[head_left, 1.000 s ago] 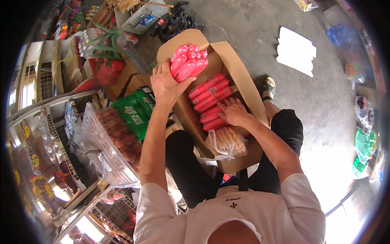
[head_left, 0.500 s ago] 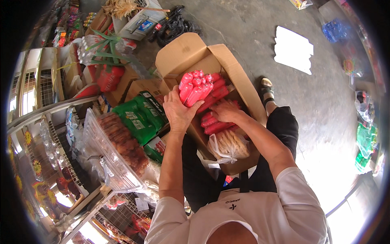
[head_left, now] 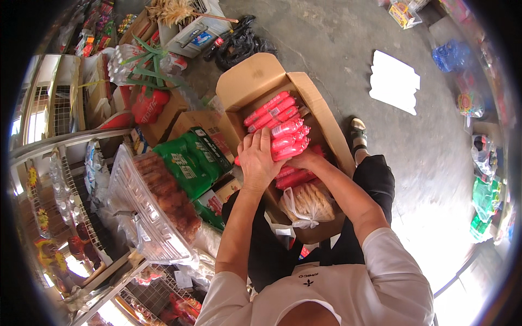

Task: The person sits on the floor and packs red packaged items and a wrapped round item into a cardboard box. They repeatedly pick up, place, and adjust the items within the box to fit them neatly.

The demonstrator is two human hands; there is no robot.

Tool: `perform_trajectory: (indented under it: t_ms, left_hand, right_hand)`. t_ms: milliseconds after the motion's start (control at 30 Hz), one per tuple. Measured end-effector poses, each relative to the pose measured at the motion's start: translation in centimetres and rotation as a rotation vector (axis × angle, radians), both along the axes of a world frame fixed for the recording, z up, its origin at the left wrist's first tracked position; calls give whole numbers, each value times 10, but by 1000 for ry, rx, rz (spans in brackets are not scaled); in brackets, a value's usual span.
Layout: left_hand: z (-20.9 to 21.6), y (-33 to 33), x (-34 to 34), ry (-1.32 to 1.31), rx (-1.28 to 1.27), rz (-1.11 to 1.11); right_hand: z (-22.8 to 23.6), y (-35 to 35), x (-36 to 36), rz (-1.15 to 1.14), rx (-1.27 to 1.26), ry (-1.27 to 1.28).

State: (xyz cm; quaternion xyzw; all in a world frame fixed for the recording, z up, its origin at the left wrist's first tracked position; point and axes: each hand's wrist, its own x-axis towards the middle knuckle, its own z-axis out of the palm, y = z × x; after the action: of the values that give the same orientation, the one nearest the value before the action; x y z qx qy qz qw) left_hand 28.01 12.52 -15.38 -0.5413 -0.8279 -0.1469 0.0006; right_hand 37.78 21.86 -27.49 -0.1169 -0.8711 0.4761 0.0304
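A bundle of red-wrapped sausages (head_left: 290,142) lies tilted on its side low in an open cardboard box (head_left: 250,76). My left hand (head_left: 256,155) is closed round its near left side, fingers over the top. At the bundle's near right, my right hand (head_left: 305,159) reaches into the box; its fingers are hidden behind the bundle. More red sausages (head_left: 269,111) lie in a row at the far end of the box, and some red ones (head_left: 296,178) lie under my hands. A knotted clear bag of tan food sticks (head_left: 310,202) sits at the box's near end.
On the left are a green-wrapped pack (head_left: 187,163), a clear plastic bin (head_left: 149,209) of brown packaged food and wire shelves. A black plastic bag (head_left: 244,49) lies beyond the box. A white sheet (head_left: 394,81) is on the concrete floor at right.
My left hand has brought the sausage bundle down and to the right, turning it from upright to lying. My right hand has come closer to it. The far row of sausages is now uncovered.
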Motion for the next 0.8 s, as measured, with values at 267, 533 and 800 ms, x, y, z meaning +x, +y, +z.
perform_trajectory:
  t_ms: [267, 533, 800]
  left_hand:
    - [-3, -1, 0, -9, 21, -9]
    - [-3, 14, -3, -112, -198, 22]
    - [-61, 29, 31, -96, -385, 96]
  right_hand:
    - [-20, 1, -5, -56, -144, 38]
    - [5, 17, 49, -41, 294, -328]
    - [38, 31, 58, 269, 175, -652]
